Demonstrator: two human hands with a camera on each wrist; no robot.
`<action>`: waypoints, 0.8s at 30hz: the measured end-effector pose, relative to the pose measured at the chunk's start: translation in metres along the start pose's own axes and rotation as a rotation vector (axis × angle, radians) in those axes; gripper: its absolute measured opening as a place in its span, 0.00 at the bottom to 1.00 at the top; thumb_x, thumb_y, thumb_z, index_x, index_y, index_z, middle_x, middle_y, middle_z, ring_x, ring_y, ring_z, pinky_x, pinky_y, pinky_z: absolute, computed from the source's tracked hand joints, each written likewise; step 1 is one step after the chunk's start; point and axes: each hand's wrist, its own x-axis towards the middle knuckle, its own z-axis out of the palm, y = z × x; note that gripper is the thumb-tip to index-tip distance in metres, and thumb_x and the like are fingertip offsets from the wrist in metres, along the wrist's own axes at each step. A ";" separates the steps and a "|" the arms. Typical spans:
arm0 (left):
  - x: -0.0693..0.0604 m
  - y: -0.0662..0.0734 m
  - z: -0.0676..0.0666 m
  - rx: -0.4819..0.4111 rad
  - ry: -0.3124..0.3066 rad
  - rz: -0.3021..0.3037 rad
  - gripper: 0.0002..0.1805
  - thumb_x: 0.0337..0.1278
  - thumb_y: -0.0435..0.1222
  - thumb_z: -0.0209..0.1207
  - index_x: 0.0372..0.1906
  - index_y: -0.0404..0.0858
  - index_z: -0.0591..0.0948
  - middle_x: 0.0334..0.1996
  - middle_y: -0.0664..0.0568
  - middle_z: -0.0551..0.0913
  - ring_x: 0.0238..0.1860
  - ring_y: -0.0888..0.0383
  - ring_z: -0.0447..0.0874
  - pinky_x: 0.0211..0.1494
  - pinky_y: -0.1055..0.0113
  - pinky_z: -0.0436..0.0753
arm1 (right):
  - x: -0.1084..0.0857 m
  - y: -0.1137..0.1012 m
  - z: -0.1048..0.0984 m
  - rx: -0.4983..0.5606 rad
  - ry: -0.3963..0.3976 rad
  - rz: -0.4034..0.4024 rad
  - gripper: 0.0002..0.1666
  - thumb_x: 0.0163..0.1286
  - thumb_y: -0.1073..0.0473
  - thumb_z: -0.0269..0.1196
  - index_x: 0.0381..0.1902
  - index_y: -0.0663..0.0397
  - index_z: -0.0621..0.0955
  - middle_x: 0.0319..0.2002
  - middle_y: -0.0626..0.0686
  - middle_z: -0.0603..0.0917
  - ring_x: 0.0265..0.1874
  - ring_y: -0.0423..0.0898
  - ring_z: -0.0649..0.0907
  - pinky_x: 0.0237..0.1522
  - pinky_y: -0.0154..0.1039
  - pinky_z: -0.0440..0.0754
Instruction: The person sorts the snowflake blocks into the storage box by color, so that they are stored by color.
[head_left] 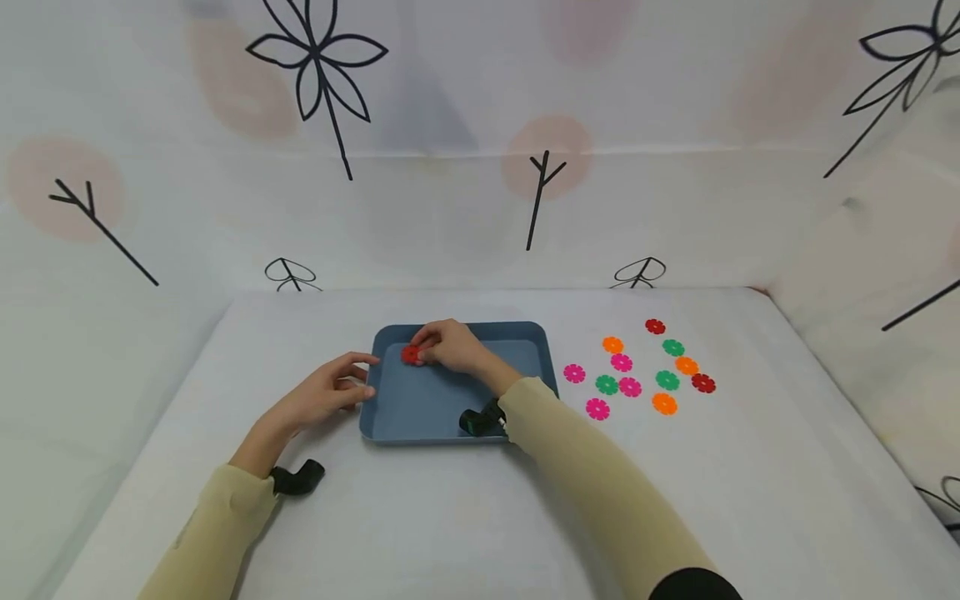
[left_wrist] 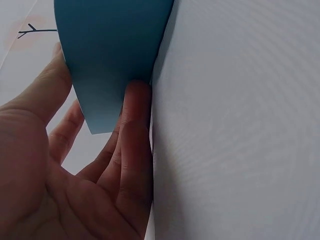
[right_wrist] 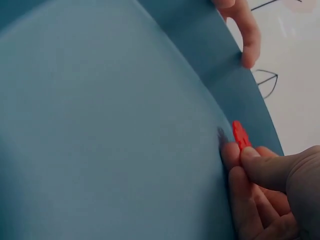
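A blue-grey tray (head_left: 427,408) lies on the white table. At its left side, my left hand (head_left: 324,392) touches the rim with loosely spread fingers; the left wrist view shows these fingers (left_wrist: 136,150) against the tray's outer wall (left_wrist: 107,65). My right hand (head_left: 453,346) is over the tray's back left part. Between thumb and fingertips it pinches a red flower-shaped disc (head_left: 410,355). In the right wrist view the disc (right_wrist: 240,134) stands on edge near the tray's inner wall, partly hidden by the fingers.
Right of the tray lie several flower-shaped discs: pink (head_left: 597,408), green (head_left: 667,380), orange (head_left: 664,403) and red (head_left: 703,383). A white cloth backdrop (head_left: 465,225) with plant drawings stands behind the table. Dark wrist devices (head_left: 298,478) sit at both cuffs.
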 end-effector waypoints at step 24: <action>-0.002 0.000 -0.001 0.003 0.014 -0.054 0.32 0.65 0.42 0.65 0.69 0.41 0.67 0.58 0.36 0.73 0.43 0.50 0.80 0.45 0.59 0.79 | 0.005 0.012 0.006 -0.023 0.055 -0.089 0.13 0.69 0.64 0.65 0.51 0.53 0.86 0.40 0.48 0.87 0.38 0.43 0.82 0.44 0.38 0.77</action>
